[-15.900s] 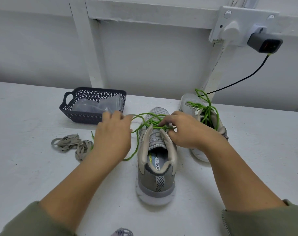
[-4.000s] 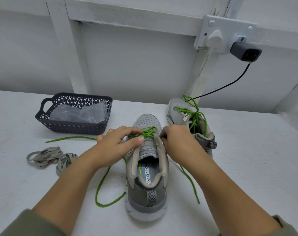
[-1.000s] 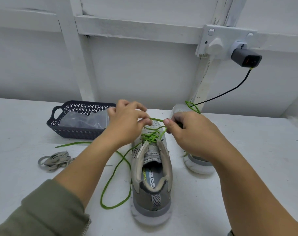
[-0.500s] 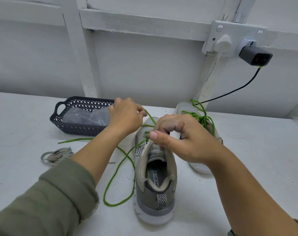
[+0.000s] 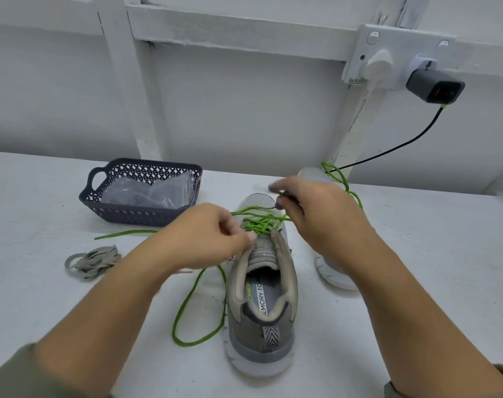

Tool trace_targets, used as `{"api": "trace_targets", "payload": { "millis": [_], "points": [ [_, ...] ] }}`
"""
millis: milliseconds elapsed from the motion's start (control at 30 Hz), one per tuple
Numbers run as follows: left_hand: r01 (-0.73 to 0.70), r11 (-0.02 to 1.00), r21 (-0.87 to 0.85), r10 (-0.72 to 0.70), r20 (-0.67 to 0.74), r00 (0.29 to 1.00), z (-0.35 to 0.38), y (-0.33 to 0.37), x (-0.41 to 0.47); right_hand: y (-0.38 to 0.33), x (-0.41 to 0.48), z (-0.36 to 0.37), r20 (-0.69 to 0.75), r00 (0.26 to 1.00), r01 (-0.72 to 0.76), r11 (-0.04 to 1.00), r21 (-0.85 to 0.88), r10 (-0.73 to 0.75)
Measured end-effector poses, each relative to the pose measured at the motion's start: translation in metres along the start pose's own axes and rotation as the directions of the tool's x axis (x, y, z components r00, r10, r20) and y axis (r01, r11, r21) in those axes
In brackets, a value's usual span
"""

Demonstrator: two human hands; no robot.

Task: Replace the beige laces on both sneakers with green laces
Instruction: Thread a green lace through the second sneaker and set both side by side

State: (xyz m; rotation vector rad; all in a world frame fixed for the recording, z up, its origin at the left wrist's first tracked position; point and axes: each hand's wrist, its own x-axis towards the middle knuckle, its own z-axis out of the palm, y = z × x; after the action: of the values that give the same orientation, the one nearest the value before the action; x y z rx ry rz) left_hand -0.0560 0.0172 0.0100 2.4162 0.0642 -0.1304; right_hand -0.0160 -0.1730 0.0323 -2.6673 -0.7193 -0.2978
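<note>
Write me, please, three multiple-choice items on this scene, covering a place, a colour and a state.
1. Where do the beige laces lie? A) in the basket B) on the table, left of the near sneaker C) inside the far sneaker
2. What colour is the lace in the near sneaker? A) beige B) black C) green
3. What is the right hand doing? A) pinching the lace B) lying flat C) lifting the basket
Answers: 1 B, they lie heaped on the table; 2 C, green strands cross its eyelets; 3 A, it holds a strand above the toe.
</note>
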Motion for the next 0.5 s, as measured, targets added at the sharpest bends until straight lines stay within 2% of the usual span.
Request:
{"api": "trace_targets", "payload": {
  "millis": [67,133,233,333,400,500],
  "points": [
    [-0.035,0.996,0.077,0.038,-0.043,0.998,0.008,-0.001,-0.013,-0.002,0.0,0.002,-0.041,0.999,-0.002,0.999,-0.049,0.0],
    [-0.048,0.996,0.071,0.057,-0.127,0.99,0.018,-0.002,-0.018,-0.004,0.001,0.005,-0.058,0.998,0.0,0.996,-0.092,-0.005],
    [-0.006,0.977,-0.212,-0.03,-0.17,0.985,0.029,-0.012,-0.018,-0.009,-0.001,0.016,-0.047,0.999,0.014,0.997,-0.071,-0.017],
    [0.059,0.87,-0.49,-0.122,-0.098,0.988,0.033,-0.02,-0.019,-0.011,-0.004,0.025,-0.009,1.0,-0.009,1.0,-0.027,0.009],
    [0.101,0.791,-0.604,-0.15,-0.031,0.988,0.031,-0.022,-0.019,-0.011,-0.005,0.027,0.032,0.999,-0.023,0.999,-0.03,0.024],
    [0.129,0.734,-0.667,-0.133,0.046,0.99,0.028,-0.023,-0.019,-0.009,-0.005,0.028,0.072,0.997,0.004,0.999,-0.047,-0.001]
  ]
}}
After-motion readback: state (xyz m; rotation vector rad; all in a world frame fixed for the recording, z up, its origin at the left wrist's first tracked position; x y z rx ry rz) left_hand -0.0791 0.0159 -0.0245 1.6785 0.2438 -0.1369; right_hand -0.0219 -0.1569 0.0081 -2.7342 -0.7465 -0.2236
